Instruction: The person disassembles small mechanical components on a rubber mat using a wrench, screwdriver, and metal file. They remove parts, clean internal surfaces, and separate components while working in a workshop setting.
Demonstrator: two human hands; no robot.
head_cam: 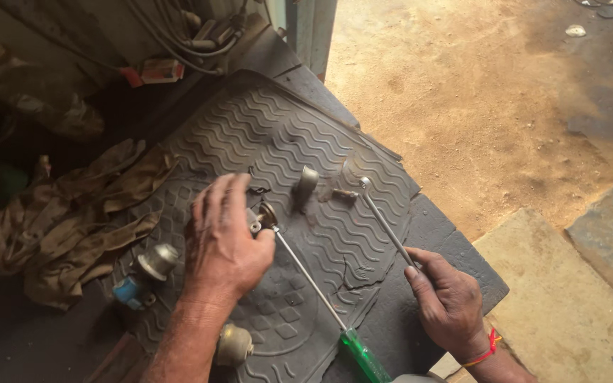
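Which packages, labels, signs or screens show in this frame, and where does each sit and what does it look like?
Small carton: top left, under the cables at the far edge of the rubber mat; a flat rectangular box, red and white, print too small to make out.
No signs or screens are in view.

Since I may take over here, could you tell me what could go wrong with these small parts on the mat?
1. The right hand holds a thin metal rod whose tip sits beside a small bolt; a nudge could roll it off the ribbed rubber mat onto the dirt.
2. The green-handled screwdriver lies loose under the left hand and might get knocked.
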